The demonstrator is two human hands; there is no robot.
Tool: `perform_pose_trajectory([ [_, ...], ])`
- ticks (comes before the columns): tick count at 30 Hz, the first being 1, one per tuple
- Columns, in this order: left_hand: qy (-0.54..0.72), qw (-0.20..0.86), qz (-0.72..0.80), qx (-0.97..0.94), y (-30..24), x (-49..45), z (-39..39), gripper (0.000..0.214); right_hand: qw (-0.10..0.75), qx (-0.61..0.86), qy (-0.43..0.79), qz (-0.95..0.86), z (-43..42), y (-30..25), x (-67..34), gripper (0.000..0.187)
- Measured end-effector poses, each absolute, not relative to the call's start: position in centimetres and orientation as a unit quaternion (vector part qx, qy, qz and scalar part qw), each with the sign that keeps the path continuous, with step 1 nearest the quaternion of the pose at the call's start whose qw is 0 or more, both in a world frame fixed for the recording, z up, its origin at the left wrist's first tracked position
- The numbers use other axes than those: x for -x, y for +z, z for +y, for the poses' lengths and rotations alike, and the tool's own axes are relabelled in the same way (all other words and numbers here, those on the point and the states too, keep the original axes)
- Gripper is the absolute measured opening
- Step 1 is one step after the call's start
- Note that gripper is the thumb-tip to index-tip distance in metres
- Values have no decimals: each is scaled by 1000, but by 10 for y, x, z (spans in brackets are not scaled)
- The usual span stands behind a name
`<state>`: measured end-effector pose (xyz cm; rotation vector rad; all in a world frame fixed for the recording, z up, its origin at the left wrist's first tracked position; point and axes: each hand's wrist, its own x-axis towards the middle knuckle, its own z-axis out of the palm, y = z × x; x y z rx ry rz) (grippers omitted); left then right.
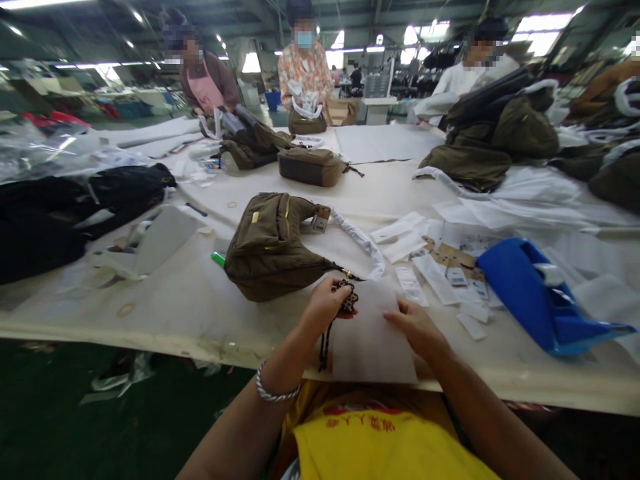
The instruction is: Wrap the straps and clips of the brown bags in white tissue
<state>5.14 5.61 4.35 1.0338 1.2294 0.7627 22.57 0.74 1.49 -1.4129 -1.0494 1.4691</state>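
An olive-brown handbag [273, 247] lies on the cream work table [175, 307] in front of me, its strap wrapped in white paper [361, 241]. My left hand [325, 303] is closed on a dark braided charm [347, 298] that hangs from the bag's near corner; its cord dangles below. My right hand [417, 330] rests with fingers flat on a white sheet of wrapping paper [373, 340] spread at the table's front edge, just under the charm.
A blue plastic tape dispenser [543, 297] sits at right among paper tags and white slips [440, 263]. Black bags [75, 207] lie at left, more olive bags [310, 165] farther back. Three people work at the table's far side. A green marker [218, 259] lies beside the bag.
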Motion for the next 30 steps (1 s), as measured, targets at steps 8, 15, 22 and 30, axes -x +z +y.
perform_pose_trajectory([
  [8, 320, 470, 554, -607, 40, -47, 42, 22, 562, 475, 616, -283, 23, 9, -176, 19],
  [15, 293, 412, 556, -659, 38, -35, 39, 27, 568, 399, 683, -225, 4, -4, -163, 32],
  [22, 267, 356, 554, -704, 44, -29, 43, 26, 537, 378, 732, -181, 2, -4, -164, 50],
  [30, 246, 256, 569, -742, 48, -28, 36, 27, 540, 480, 669, -173, 4, 1, -154, 34],
])
